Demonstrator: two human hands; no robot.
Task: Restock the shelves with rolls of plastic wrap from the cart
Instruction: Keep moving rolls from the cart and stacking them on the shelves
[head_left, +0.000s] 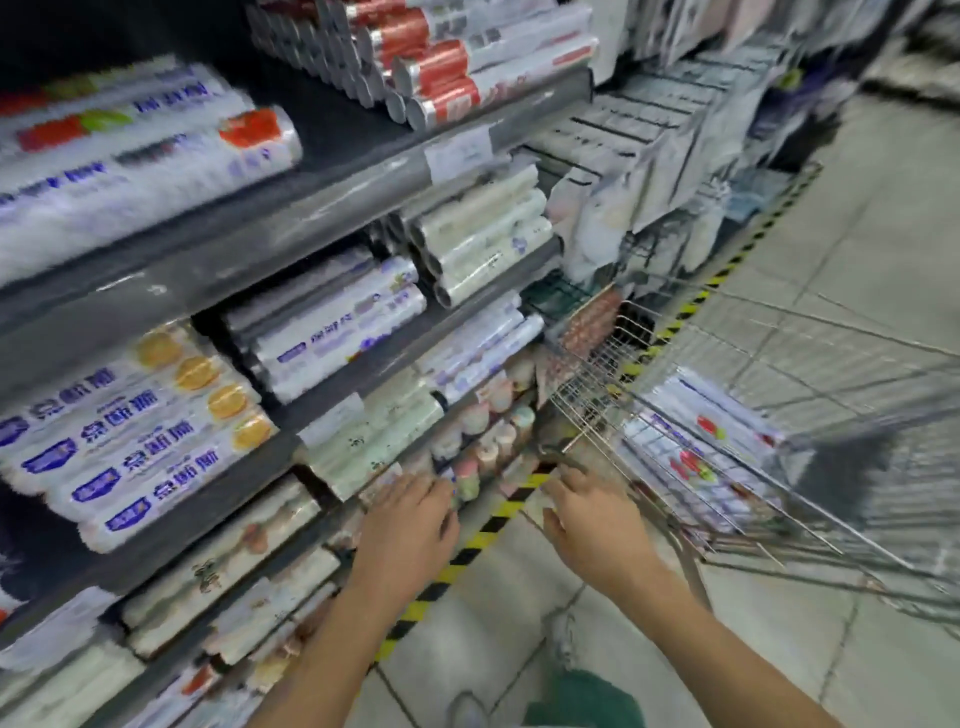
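Overall, motion blur is smearing the view and making most label print unreadable. Frame edges are cutting off the shelves (311, 208) at left and the cart (779, 364) at right. The wire cart, standing just beside the shelves, is holding flat-lying rolls (696, 447) in glossy film with red and green marks. Grey shelf boards are carrying stacked rolls (150, 452), cylindrical and shiny. The left hand (410, 525) is reaching toward small pastel packs (493, 415) on a low shelf, fingers extended and apparently gripping nothing; contact is hard to judge. The right hand (597, 525) is hovering near the cart's near corner, fingers loosely spread, holding nothing. Yellow-black tape (488, 525) is running along the tiled floor (857, 234) beneath both hands.
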